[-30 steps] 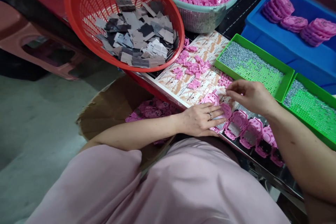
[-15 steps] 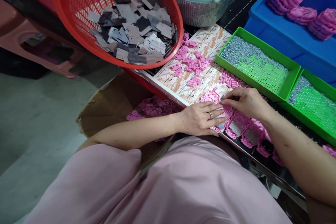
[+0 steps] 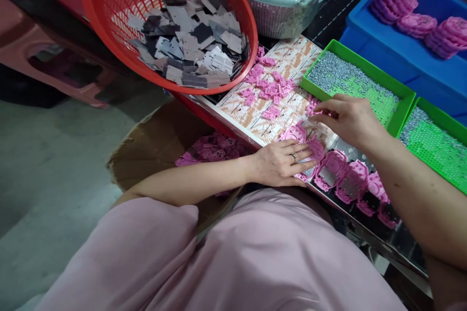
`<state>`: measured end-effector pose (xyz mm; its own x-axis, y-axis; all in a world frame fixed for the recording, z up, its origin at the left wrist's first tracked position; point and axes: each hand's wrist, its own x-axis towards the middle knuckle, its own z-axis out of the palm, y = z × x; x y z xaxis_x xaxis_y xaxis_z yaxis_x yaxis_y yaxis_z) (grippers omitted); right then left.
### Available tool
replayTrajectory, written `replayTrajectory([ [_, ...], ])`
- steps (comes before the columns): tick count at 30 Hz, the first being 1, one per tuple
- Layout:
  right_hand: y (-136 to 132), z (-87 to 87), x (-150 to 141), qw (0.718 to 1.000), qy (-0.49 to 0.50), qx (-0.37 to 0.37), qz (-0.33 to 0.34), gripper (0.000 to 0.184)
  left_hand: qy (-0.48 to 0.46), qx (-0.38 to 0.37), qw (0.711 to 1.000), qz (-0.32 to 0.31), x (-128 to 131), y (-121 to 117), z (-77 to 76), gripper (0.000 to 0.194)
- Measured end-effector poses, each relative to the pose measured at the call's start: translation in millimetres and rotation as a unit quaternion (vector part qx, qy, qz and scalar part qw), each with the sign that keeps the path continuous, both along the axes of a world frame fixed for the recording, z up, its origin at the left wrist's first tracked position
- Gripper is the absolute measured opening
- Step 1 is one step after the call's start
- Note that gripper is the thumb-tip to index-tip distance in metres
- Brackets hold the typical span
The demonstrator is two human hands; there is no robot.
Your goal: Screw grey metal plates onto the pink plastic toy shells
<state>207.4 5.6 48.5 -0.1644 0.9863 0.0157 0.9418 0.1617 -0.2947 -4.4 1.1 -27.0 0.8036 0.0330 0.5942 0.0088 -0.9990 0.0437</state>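
Observation:
My left hand (image 3: 280,163), a ring on one finger, lies flat with fingers stretched over a pink plastic casing (image 3: 314,151) at the table's front edge. The hand hides part of that casing and of the grey plate in it. My right hand (image 3: 345,116) is raised beyond the casing, beside a pile of small pink pieces (image 3: 312,106). Its thumb and index finger are apart, and I see nothing between them. To the right, several pink casings (image 3: 330,170) stand in a row, some with grey or black plates in them.
An orange-red basket (image 3: 251,65) holds grey and black plates. Behind it a pale green basket (image 3: 277,14) is full of pink parts. Two green trays (image 3: 365,119) contain small metal pieces. A blue bin (image 3: 379,43) bears stacked pink casings. Loose pink parts (image 3: 273,86) lie on patterned board.
My right hand has moved away from the casing under my left hand, up to the small pink pieces. The left hand stays on the casing. More of the casing row shows.

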Motion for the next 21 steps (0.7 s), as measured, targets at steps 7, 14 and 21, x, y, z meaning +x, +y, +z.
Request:
replayTrajectory([
  [7, 18, -3.4, -11, 0.978, -0.189, -0.039, 0.083, 0.03, 0.035, 0.002, 0.999, 0.008, -2, 6, 7.4, 0.047],
  [14, -13, 8.6, 4, 0.999, 0.021, 0.026, -0.03, 0.031, 0.012, -0.006, 1.0, -0.002, 7, -5, 24.1, 0.051],
  [21, -68, -0.7, 42, 0.928, 0.267, -0.148, -0.215, 0.035, 0.062, -0.016, 0.998, -0.023, 37, -35, 23.2, 0.041],
])
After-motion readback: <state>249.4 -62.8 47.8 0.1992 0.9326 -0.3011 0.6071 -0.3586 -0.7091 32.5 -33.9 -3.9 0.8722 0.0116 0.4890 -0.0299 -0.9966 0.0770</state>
